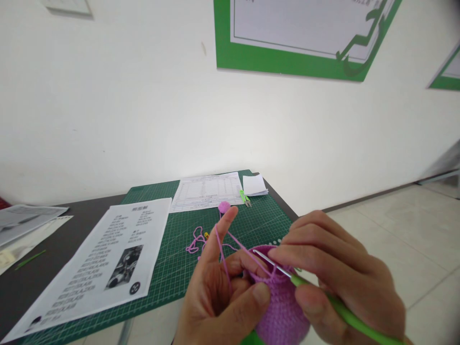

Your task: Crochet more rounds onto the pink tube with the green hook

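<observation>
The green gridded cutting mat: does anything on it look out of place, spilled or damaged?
Nothing visible looks spilled or damaged. The loose lilac yarn, though, looks slightly untidy: it lies in irregular loops on the mat, right of the white sheet with a dark photograph.

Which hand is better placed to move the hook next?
Likely the right hand: it grips the green-handled hook; the left hand holds the purple crochet piece, with yarn over a raised finger.
</observation>
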The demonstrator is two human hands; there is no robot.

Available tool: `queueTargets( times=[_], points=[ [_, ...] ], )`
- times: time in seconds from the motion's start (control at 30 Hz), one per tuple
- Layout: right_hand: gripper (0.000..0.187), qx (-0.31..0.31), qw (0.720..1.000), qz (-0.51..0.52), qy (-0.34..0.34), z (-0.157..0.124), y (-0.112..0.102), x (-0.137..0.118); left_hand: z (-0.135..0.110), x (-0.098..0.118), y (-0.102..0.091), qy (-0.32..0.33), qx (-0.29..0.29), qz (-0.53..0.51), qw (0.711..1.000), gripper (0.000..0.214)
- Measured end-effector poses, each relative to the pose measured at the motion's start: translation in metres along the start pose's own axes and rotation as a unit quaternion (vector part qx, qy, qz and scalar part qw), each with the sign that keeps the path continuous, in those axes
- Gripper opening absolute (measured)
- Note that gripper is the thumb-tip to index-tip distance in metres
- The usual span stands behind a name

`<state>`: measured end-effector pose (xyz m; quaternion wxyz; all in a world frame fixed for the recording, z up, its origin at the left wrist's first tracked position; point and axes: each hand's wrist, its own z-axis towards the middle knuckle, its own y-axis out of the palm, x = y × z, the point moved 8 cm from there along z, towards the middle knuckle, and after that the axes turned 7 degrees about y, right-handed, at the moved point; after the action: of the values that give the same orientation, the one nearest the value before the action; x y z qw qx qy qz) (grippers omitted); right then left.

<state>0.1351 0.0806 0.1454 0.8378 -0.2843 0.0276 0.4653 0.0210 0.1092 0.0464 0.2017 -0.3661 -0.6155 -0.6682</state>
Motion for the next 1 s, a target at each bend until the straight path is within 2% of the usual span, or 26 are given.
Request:
queueTargets(
  times=[0.17, 0.37, 0.6, 0.77, 1.0],
  points=[
    [0.03, -0.047, 0.997, 0.062, 0.006, 0.005, 0.0, -0.001, 0.0, 0.0, 0.001, -0.012, -0.009, 0.007, 1.0, 0.082],
    [0.036, -0.048, 0.995, 0.092, 0.013, 0.007, -0.003, -0.004, -0.001, -0.001, 0.002, -0.008, -0.025, 0.0, 1.0, 0.079],
    [0.037, -0.078, 0.984, 0.157, 0.043, 0.014, -0.004, -0.006, -0.003, 0.0, 0.006, -0.042, -0.033, -0.006, 0.999, 0.083],
    [0.032, -0.163, 0.981, 0.098, -0.032, 0.011, -0.002, -0.012, -0.005, -0.002, 0.009, -0.06, -0.052, -0.002, 0.997, 0.083],
    [0.039, -0.209, 0.976, -0.011, -0.064, 0.005, -0.007, -0.018, -0.007, -0.005, 0.005, -0.044, -0.03, 0.018, 0.998, 0.083]
  ],
)
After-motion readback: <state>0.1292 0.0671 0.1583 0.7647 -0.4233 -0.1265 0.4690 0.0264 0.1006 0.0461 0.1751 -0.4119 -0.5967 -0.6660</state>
